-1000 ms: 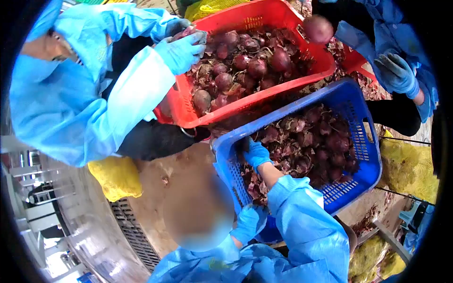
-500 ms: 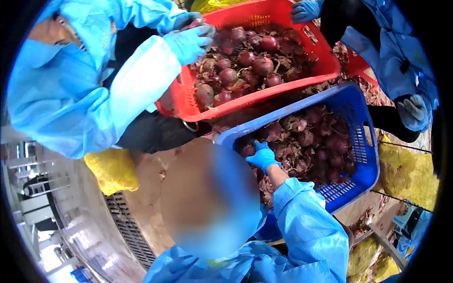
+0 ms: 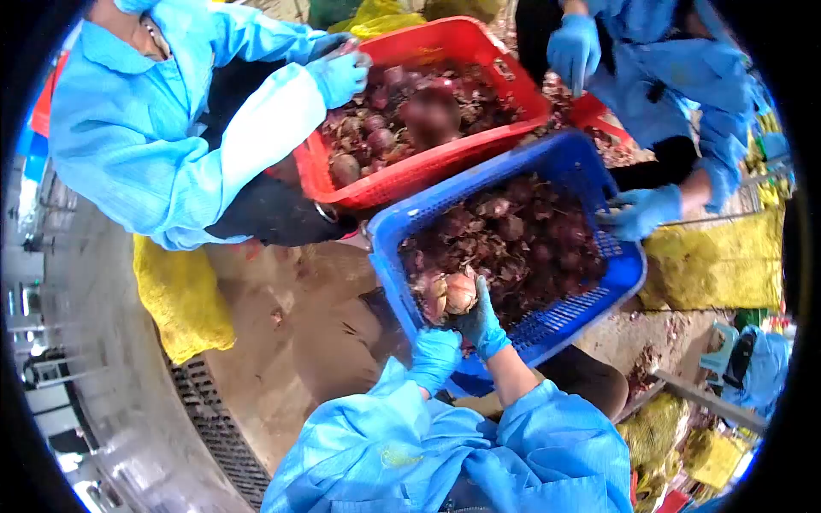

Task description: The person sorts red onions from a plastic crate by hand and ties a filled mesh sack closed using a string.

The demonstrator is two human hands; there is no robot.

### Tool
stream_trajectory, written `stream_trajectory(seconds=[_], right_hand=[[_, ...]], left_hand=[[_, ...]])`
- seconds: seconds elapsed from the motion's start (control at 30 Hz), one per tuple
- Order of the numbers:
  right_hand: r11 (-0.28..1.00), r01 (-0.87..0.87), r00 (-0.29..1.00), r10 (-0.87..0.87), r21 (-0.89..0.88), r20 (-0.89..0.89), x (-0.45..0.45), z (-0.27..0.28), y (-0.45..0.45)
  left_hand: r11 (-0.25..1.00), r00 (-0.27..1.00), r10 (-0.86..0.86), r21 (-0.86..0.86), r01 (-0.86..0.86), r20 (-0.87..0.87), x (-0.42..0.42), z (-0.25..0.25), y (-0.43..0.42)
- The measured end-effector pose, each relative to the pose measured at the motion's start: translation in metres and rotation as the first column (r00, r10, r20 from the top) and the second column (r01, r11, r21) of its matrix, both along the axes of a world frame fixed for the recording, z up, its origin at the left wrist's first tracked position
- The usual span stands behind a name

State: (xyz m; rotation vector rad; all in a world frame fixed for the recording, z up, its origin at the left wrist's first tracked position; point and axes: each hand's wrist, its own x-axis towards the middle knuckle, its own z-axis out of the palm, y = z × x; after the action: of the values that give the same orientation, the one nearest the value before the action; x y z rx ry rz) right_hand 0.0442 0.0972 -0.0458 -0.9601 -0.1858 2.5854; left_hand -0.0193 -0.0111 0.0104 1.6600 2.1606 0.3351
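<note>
My right hand, in a blue glove, is closed around a pale, partly peeled onion over the near left corner of the blue crate. Beside it, my left hand, also gloved, is closed at the crate's near rim. What it holds, if anything, is hidden. Red onions and loose skins fill much of the blue crate. Another pale onion lies just left of the held one.
Behind stands a red crate of onions, a blurred onion over it. A co-worker's gloved hands are at its left. Another co-worker's hand is at the blue crate's right rim. A yellow sack lies left.
My right hand has drawn back toward my left hand and now holds a pale onion. The right co-worker's hand has come to the blue crate. The view has shifted.
</note>
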Motion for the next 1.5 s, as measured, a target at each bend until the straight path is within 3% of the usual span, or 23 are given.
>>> stream_trajectory(seconds=[0.1,0.2,0.27,0.33,0.4,0.43,0.5,0.53,0.63,0.7,0.8,0.83,0.87,0.93,0.97,1.0,1.07,1.1,1.17,1.37,1.43,1.47,1.5], right_hand=[[0.999,0.037,0.994,-0.038,-0.009,-0.100,0.019,0.035,-0.001],[0.813,-0.062,0.997,0.023,0.578,0.074,0.035,0.045,-0.009],[0.803,0.067,0.991,-0.125,0.592,0.057,0.044,0.051,-0.010],[0.961,0.211,0.956,-0.164,0.181,-0.244,0.053,0.078,-0.010],[0.494,-0.124,0.980,-0.073,0.861,0.184,0.065,0.079,-0.016],[0.416,-0.130,0.973,-0.120,0.900,0.196,0.073,0.084,-0.017],[0.833,0.210,0.978,-0.167,0.512,-0.129,0.084,0.112,-0.019],[0.882,0.298,0.951,-0.242,0.365,-0.193,0.090,0.121,-0.021],[0.808,0.586,0.781,-0.545,0.060,-0.305,0.112,0.120,-0.015],[0.791,0.594,0.788,-0.535,0.146,-0.305,0.139,0.128,-0.010],[0.677,0.690,0.720,-0.676,0.255,-0.157,0.177,0.129,0.024],[0.611,0.775,0.630,-0.732,0.159,-0.258,0.190,0.154,0.038],[0.482,0.756,0.632,-0.714,0.443,-0.301,0.208,0.180,0.059],[0.226,0.772,0.572,-0.656,0.594,-0.493,0.254,0.226,0.116],[0.178,0.875,0.436,-0.697,0.451,-0.570,0.280,0.241,0.158],[0.049,0.811,0.285,-0.904,0.583,-0.320,0.292,0.287,0.178],[-0.182,0.629,0.238,-0.880,0.756,-0.410,0.357,0.331,0.258],[-0.231,0.588,0.048,-0.947,0.775,-0.318,0.356,0.373,0.261],[-0.070,0.390,0.021,-0.996,0.918,-0.085,0.364,0.410,0.263],[-0.020,0.098,0.263,-0.964,0.995,-0.045,0.293,0.340,0.229],[0.062,0.079,0.523,-0.852,0.995,0.011,0.253,0.277,0.201],[0.113,-0.077,0.623,-0.771,0.991,0.136,0.234,0.248,0.183],[0.194,-0.159,0.694,-0.675,0.968,0.249,0.212,0.206,0.168]], left_hand=[[0.995,0.987,0.031,0.096,-0.016,-0.160,0.005,-0.016,-0.003],[0.988,0.995,0.037,0.153,-0.022,-0.091,0.002,-0.019,-0.004],[0.994,0.989,0.026,0.108,-0.011,-0.143,0.003,-0.025,-0.003],[0.992,0.980,0.026,0.124,-0.002,-0.196,0.003,-0.042,-0.007],[0.996,0.950,-0.029,0.073,0.054,-0.312,0.003,-0.029,-0.003],[0.995,0.963,-0.053,0.063,0.072,-0.263,0.003,-0.017,-0.003],[0.983,0.987,-0.020,0.178,0.048,-0.157,0.003,-0.007,-0.005],[0.992,0.977,-0.083,0.076,0.099,-0.194,0.001,-0.003,-0.004],[0.985,0.963,-0.087,-0.169,0.045,-0.253,0.003,-0.010,0.003],[0.992,0.948,-0.080,-0.116,0.046,-0.309,0.002,-0.012,-0.001],[0.998,0.960,-0.041,-0.065,0.024,-0.276,0.001,-0.017,-0.002],[0.998,0.964,-0.031,-0.059,0.016,-0.266,0.000,-0.017,-0.003],[0.998,0.957,-0.031,-0.055,0.016,-0.288,0.001,-0.014,-0.003],[1.000,0.962,-0.012,-0.023,0.006,-0.274,-0.001,-0.023,-0.003],[0.998,0.964,-0.001,-0.068,-0.018,-0.265,-0.002,-0.026,-0.001],[0.997,0.963,-0.002,-0.079,-0.020,-0.269,-0.001,-0.025,0.000],[0.993,0.953,-0.005,-0.116,-0.032,-0.302,0.001,-0.018,-0.002],[0.993,0.951,-0.007,-0.112,-0.028,-0.308,0.001,-0.016,-0.001],[0.980,0.961,0.007,-0.188,-0.061,-0.277,-0.001,-0.015,0.001],[0.989,0.945,-0.094,-0.136,0.054,-0.314,-0.003,-0.018,0.001],[0.967,0.936,-0.150,0.152,0.206,-0.318,-0.003,-0.014,0.002],[0.992,0.955,-0.126,-0.012,0.128,-0.270,0.004,0.009,0.006],[0.990,0.984,-0.046,0.122,0.067,-0.171,0.005,-0.001,-0.004]])
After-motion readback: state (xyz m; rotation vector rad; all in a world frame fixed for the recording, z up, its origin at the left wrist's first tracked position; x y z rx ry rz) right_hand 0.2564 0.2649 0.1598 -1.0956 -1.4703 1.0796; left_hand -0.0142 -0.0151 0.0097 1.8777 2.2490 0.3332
